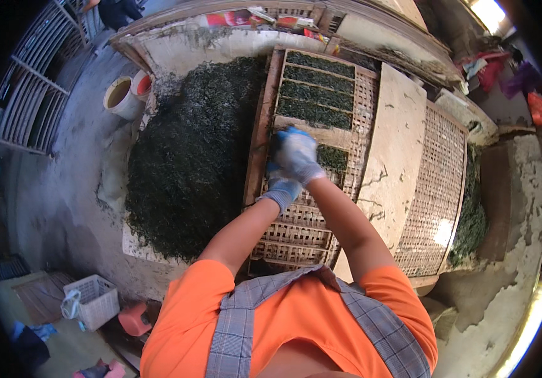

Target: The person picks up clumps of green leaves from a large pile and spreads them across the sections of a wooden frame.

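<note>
My gloved hands meet over a wooden slatted tray with a woven lattice bottom. My right hand, in a white and blue glove, lies across my left hand and hides much of it. Motion smears the fingers, so what they hold, if anything, does not show. Dark green shredded leaf material fills the tray's far compartments, and a smaller patch lies just right of my right hand. Bare lattice shows in the compartments nearer my body. Beyond my fingers a pale wooden strip crosses the tray.
A large heap of dark green shreds lies left of the tray. To the right are a pale board and a woven lattice panel. Buckets stand far left, a white plastic basket near left. A person is partly visible at the far left.
</note>
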Tool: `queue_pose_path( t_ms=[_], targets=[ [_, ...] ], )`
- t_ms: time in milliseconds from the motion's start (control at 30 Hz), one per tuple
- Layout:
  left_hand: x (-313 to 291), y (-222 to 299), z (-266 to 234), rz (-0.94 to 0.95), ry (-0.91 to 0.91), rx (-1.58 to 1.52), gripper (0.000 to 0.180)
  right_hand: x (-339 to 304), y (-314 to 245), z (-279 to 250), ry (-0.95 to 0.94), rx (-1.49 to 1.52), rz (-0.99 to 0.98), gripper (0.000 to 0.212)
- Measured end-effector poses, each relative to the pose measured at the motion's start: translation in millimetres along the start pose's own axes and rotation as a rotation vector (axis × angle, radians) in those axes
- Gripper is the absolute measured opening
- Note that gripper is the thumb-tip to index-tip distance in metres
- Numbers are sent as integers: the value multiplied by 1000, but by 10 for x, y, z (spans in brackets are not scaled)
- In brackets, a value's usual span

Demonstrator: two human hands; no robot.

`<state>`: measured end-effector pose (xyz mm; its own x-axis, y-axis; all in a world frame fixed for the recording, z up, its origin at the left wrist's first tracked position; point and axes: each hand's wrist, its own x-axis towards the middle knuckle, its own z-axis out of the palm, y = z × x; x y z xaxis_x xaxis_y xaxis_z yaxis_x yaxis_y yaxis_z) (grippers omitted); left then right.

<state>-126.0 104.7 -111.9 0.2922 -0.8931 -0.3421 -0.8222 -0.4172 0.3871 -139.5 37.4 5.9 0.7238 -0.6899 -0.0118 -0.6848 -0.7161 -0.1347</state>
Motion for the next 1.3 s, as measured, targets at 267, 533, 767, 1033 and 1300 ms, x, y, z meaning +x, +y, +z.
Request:
queue_pose_path(
  t_ms=[267, 533, 767, 1033, 1300],
  targets=[
    [-360, 244, -678, -41, 162, 220, 64, -425, 933, -259, -125, 547, 199, 37],
    [-487, -102, -1168, 90, 543, -238, 38, -572, 1194, -153, 154, 921, 170, 29],
    [-128, -441, -556, 65, 645, -6, 42, -477, 1462, -121, 113, -281, -677, 62],
    [-122, -551, -660, 373, 615, 92, 59, -7, 909, -88, 349, -5, -245, 66],
    [-151, -531, -639, 332, 629, -11, 46, -632, 617, -197, -567, -35, 268, 32]
  ],
)
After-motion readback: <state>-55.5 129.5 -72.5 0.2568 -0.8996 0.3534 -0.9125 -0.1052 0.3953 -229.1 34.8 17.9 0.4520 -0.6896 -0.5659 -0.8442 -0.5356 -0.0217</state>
